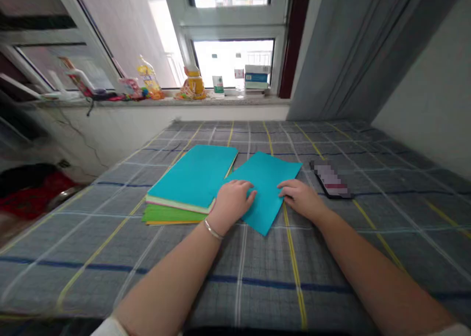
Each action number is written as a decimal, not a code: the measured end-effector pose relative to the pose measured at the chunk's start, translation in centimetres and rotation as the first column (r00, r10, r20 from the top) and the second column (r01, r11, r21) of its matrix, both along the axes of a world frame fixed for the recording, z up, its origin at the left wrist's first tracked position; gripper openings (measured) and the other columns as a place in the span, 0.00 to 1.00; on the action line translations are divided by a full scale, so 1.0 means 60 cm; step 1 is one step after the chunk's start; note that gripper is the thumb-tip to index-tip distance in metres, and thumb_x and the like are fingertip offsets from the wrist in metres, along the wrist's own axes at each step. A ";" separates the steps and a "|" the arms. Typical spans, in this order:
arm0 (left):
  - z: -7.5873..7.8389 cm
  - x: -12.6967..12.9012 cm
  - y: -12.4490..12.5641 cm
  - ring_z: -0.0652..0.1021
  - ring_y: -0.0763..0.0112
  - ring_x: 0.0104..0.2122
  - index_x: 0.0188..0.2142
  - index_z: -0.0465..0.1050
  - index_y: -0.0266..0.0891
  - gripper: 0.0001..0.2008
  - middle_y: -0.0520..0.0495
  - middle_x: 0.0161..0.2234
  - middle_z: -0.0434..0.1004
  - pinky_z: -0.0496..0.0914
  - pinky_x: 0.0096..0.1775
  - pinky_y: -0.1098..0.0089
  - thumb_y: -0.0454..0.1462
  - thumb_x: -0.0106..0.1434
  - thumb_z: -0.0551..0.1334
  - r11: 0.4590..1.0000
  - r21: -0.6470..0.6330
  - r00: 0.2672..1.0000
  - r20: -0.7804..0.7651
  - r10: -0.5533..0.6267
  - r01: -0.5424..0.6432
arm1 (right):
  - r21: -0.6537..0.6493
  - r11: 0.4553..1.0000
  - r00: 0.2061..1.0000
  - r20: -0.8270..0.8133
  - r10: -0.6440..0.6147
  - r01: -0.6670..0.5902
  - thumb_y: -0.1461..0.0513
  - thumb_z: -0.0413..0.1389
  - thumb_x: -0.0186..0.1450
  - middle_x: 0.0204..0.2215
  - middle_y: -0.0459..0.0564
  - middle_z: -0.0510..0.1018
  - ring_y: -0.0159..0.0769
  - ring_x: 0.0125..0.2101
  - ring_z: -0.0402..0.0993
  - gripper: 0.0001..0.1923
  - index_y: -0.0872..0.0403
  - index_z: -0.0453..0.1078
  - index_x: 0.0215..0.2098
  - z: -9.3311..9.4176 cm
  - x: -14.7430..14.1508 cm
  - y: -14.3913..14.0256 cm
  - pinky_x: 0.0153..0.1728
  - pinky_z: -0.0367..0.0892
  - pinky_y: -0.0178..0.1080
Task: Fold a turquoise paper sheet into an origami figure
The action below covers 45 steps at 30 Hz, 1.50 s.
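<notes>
On grey plaid cloth [265,297]: rectangular turquoise paper sheet [267,179], right of turquoise-topped paper stack [195,174], slanting lengthwise toward far right between left hand [235,198] (atop, digits apart) and right hand [300,197] (at right edge; grip indiscernible).

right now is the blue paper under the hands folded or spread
Spread: the blue paper lies flat, no crease showing; the left hand covers part.

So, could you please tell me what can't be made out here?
In the head view:
phone screen: hidden by pixelation.
box: lettering too small and blurred.
sheet: partly hidden by the left hand.
sleeves: cut off by the bottom edge.
</notes>
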<state>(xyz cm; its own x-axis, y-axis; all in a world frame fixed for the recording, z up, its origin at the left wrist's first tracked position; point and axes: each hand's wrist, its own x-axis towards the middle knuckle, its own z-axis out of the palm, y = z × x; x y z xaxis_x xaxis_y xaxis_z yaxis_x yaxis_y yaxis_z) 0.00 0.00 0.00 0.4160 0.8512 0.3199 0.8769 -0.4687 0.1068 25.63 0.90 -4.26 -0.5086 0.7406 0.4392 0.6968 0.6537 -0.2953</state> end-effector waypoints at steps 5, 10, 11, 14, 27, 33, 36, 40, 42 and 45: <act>-0.004 -0.018 0.019 0.75 0.56 0.53 0.51 0.75 0.40 0.17 0.43 0.56 0.74 0.69 0.53 0.59 0.42 0.66 0.59 0.997 0.006 0.997 -0.030 0.077 -0.077 | -0.095 0.995 0.998 -0.069 0.013 -0.019 0.69 0.58 0.59 0.52 0.54 0.76 0.48 0.56 0.70 0.08 0.51 0.77 0.30 -0.009 0.057 0.011 0.55 0.65 0.54; -0.009 -0.019 0.020 0.76 0.55 0.52 0.53 0.74 0.43 0.18 0.43 0.52 0.77 0.67 0.54 0.56 0.43 0.66 0.59 0.994 -0.082 0.997 -0.010 0.076 -0.077 | -0.170 0.980 0.990 -0.069 -0.119 0.106 0.70 0.57 0.57 0.52 0.54 0.77 0.48 0.55 0.71 0.11 0.50 0.79 0.32 -0.004 0.086 0.009 0.56 0.63 0.55; -0.008 -0.018 0.019 0.77 0.55 0.51 0.53 0.74 0.43 0.18 0.43 0.50 0.78 0.67 0.53 0.57 0.43 0.67 0.58 0.992 -0.105 0.998 -0.005 0.068 -0.069 | -0.162 0.980 0.990 -0.059 -0.127 0.116 0.71 0.56 0.56 0.52 0.55 0.77 0.48 0.55 0.71 0.14 0.50 0.79 0.34 0.000 0.084 0.006 0.57 0.63 0.55; -0.005 -0.018 0.019 0.78 0.55 0.48 0.50 0.76 0.43 0.16 0.43 0.47 0.80 0.69 0.51 0.58 0.43 0.68 0.56 0.988 -0.144 0.999 0.004 0.047 -0.046 | -0.114 0.992 0.998 -0.025 -0.064 0.061 0.73 0.57 0.54 0.55 0.53 0.75 0.48 0.57 0.67 0.21 0.48 0.79 0.41 0.016 0.067 -0.008 0.58 0.61 0.54; -0.008 -0.047 0.041 0.80 0.59 0.45 0.47 0.79 0.41 0.16 0.44 0.45 0.81 0.71 0.49 0.62 0.31 0.65 0.55 0.942 -0.336 0.950 0.301 0.083 0.024 | -0.429 0.903 0.947 -0.302 -0.105 -0.036 0.59 0.62 0.57 0.49 0.50 0.80 0.46 0.53 0.73 0.05 0.47 0.80 0.32 0.032 0.063 -0.016 0.58 0.61 0.53; -0.014 -0.053 0.056 0.79 0.62 0.44 0.43 0.80 0.38 0.19 0.46 0.43 0.82 0.71 0.51 0.63 0.29 0.58 0.54 0.911 -0.375 0.842 0.535 0.063 0.171 | -0.713 0.700 0.825 -0.426 -0.371 -0.053 0.52 0.64 0.55 0.45 0.51 0.82 0.47 0.46 0.77 0.17 0.50 0.79 0.39 0.051 0.062 -0.029 0.54 0.67 0.51; -0.016 -0.051 0.057 0.78 0.62 0.47 0.44 0.79 0.38 0.20 0.48 0.45 0.81 0.69 0.53 0.63 0.30 0.55 0.54 0.876 -0.381 0.770 0.638 0.017 0.296 | -0.748 0.657 0.708 -0.514 -0.484 -0.094 0.51 0.64 0.56 0.46 0.50 0.81 0.45 0.47 0.77 0.18 0.51 0.77 0.41 0.045 0.067 -0.024 0.54 0.68 0.48; -0.010 -0.042 0.048 0.77 0.62 0.45 0.43 0.78 0.37 0.17 0.48 0.44 0.81 0.68 0.50 0.66 0.36 0.58 0.56 0.828 -0.417 0.750 0.661 -0.006 0.374 | -0.790 0.611 0.524 -0.546 -0.654 -0.060 0.51 0.60 0.59 0.44 0.50 0.82 0.43 0.45 0.78 0.16 0.49 0.75 0.42 0.031 0.066 -0.012 0.46 0.73 0.45; -0.008 -0.036 0.043 0.77 0.64 0.39 0.37 0.77 0.37 0.15 0.48 0.37 0.80 0.69 0.43 0.68 0.44 0.60 0.57 0.855 -0.430 0.780 0.623 0.049 0.289 | -0.814 0.581 0.489 -0.513 -0.706 -0.016 0.53 0.60 0.59 0.40 0.51 0.83 0.43 0.41 0.79 0.13 0.50 0.74 0.40 0.027 0.064 -0.008 0.40 0.75 0.43; -0.010 -0.029 0.039 0.70 0.69 0.27 0.25 0.70 0.38 0.20 0.53 0.22 0.69 0.62 0.31 0.70 0.51 0.62 0.55 0.902 -0.413 0.818 0.558 0.143 0.124 | -0.791 0.592 0.563 -0.423 -0.711 0.154 0.52 0.58 0.60 0.34 0.52 0.83 0.43 0.33 0.79 0.12 0.52 0.74 0.34 0.028 0.060 -0.007 0.32 0.74 0.41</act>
<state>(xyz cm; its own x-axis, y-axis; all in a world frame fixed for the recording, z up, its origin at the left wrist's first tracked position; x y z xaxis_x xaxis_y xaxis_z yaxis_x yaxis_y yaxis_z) -1.72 2.35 -0.59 0.2657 0.9577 0.1108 0.5988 -0.2540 0.7596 29.22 0.48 -2.58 0.1846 0.9669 -0.1764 0.2528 -0.2201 -0.9421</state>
